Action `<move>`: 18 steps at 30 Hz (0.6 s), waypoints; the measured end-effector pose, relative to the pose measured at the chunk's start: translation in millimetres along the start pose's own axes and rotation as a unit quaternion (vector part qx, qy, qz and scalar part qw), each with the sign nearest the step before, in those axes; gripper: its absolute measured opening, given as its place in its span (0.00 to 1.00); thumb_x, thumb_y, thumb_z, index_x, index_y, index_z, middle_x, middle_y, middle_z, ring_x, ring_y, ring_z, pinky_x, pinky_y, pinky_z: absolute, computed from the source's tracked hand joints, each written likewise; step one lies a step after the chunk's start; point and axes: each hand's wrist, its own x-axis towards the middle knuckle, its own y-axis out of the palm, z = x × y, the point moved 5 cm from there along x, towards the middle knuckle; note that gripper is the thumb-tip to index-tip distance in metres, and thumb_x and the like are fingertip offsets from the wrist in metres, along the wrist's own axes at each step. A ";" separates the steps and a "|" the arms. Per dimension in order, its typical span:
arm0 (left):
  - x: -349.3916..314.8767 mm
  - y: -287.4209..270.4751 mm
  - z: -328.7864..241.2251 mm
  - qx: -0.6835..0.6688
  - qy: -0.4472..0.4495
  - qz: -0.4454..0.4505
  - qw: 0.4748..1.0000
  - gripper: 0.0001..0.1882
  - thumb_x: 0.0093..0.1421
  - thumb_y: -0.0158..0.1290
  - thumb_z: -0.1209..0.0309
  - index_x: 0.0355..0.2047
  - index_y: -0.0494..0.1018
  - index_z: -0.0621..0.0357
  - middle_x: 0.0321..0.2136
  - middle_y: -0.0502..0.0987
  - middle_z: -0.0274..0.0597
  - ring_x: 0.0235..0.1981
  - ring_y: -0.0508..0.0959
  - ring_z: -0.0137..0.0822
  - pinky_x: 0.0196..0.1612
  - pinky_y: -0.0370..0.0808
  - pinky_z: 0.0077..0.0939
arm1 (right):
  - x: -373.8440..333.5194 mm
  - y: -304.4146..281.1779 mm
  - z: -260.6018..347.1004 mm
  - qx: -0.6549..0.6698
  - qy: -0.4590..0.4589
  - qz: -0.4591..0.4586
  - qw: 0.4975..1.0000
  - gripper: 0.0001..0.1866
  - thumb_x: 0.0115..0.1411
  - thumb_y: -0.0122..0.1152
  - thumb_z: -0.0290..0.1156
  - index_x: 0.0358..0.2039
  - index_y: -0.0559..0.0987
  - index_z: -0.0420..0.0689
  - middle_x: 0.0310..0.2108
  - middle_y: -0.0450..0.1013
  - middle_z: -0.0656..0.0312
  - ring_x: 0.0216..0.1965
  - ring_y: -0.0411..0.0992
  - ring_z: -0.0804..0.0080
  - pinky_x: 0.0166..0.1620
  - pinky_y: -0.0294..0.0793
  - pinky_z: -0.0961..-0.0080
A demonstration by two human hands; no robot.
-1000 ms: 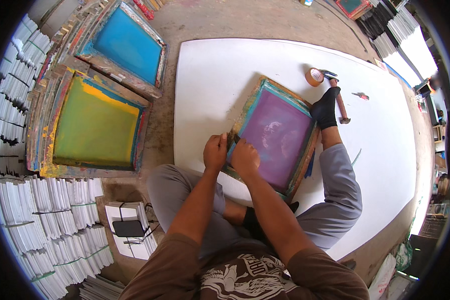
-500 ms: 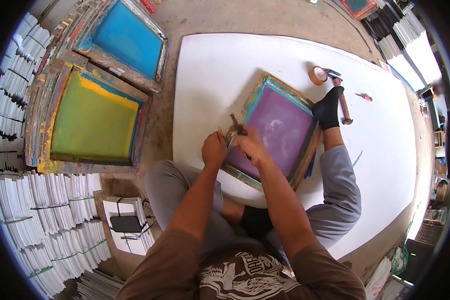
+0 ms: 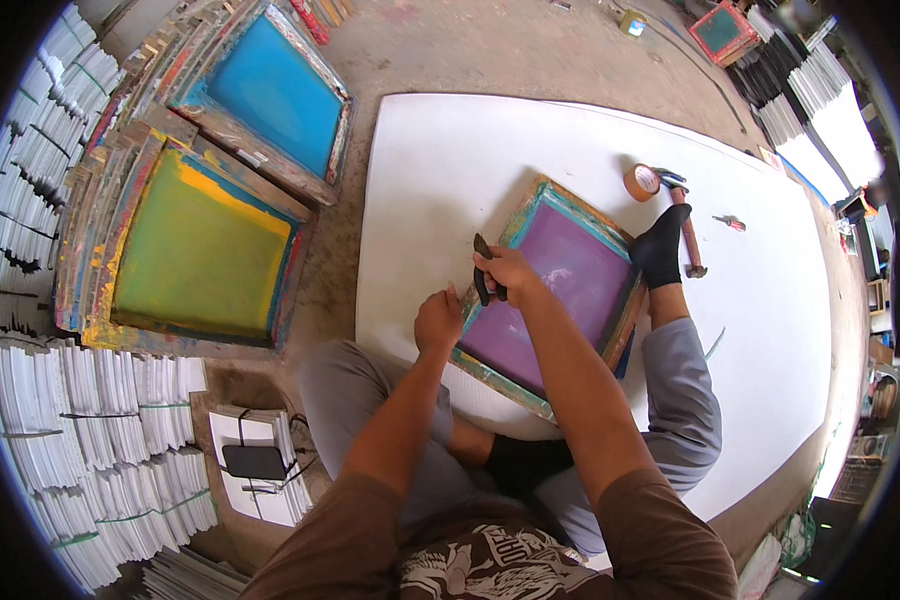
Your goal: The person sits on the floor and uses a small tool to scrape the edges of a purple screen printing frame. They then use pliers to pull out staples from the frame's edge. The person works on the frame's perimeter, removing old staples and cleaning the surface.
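A wooden screen-printing frame (image 3: 590, 205) with purple mesh (image 3: 560, 290) lies tilted on a white sheet, held between my legs. Dark-handled pliers (image 3: 482, 287) are gripped in my right hand (image 3: 510, 272), above the frame's left edge. My left hand (image 3: 438, 320) is closed, thumb up, just outside that same edge; whatever its curled fingers might hold is hidden. My black-socked foot (image 3: 660, 250) rests against the frame's right corner.
A roll of brown tape (image 3: 641, 182), a hammer (image 3: 688, 232) and a small red-handled tool (image 3: 730, 222) lie on the white sheet (image 3: 770, 330) beyond my foot. Stacked screen frames with blue (image 3: 265, 95) and yellow-green (image 3: 200, 250) mesh stand left, beside bundled paper stacks (image 3: 40, 400).
The pliers have turned in my right hand and now stand more upright, jaws raised. Both hands appear slightly lower in the picture, as the whole view has shifted.
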 end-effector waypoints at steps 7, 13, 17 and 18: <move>1.0 1.7 4.6 -0.005 0.002 0.003 1.000 0.29 0.76 0.36 0.52 0.33 0.79 0.60 0.35 0.82 0.57 0.40 0.81 0.61 0.44 0.77 0.56 | 9.5 10.1 -3.5 0.000 0.002 0.016 1.000 0.09 0.69 0.64 0.37 0.35 0.77 0.47 0.20 0.63 0.71 0.19 0.61 0.80 0.23 0.67 0.68; 0.1 -0.9 3.3 -0.004 0.004 -0.005 1.000 0.28 0.76 0.38 0.52 0.33 0.79 0.60 0.35 0.82 0.57 0.39 0.81 0.62 0.44 0.76 0.57 | 11.5 15.5 -4.7 -0.033 0.032 0.018 0.999 0.10 0.69 0.65 0.35 0.34 0.77 0.43 0.21 0.69 0.66 0.17 0.63 0.77 0.23 0.72 0.68; -1.8 -3.1 4.5 -0.018 -0.031 0.015 0.999 0.25 0.74 0.42 0.54 0.35 0.80 0.60 0.36 0.82 0.57 0.40 0.81 0.63 0.45 0.76 0.57 | 2.4 19.4 -0.2 -0.019 0.042 0.015 0.999 0.11 0.68 0.65 0.37 0.36 0.78 0.43 0.24 0.73 0.64 0.18 0.66 0.75 0.27 0.80 0.65; -1.1 -3.4 1.6 -0.024 -0.023 0.013 0.999 0.24 0.73 0.43 0.54 0.36 0.80 0.61 0.37 0.82 0.58 0.40 0.81 0.63 0.45 0.76 0.57 | 3.7 16.7 0.4 -0.023 0.034 0.019 0.999 0.11 0.68 0.65 0.37 0.37 0.78 0.43 0.24 0.74 0.63 0.18 0.66 0.75 0.28 0.81 0.64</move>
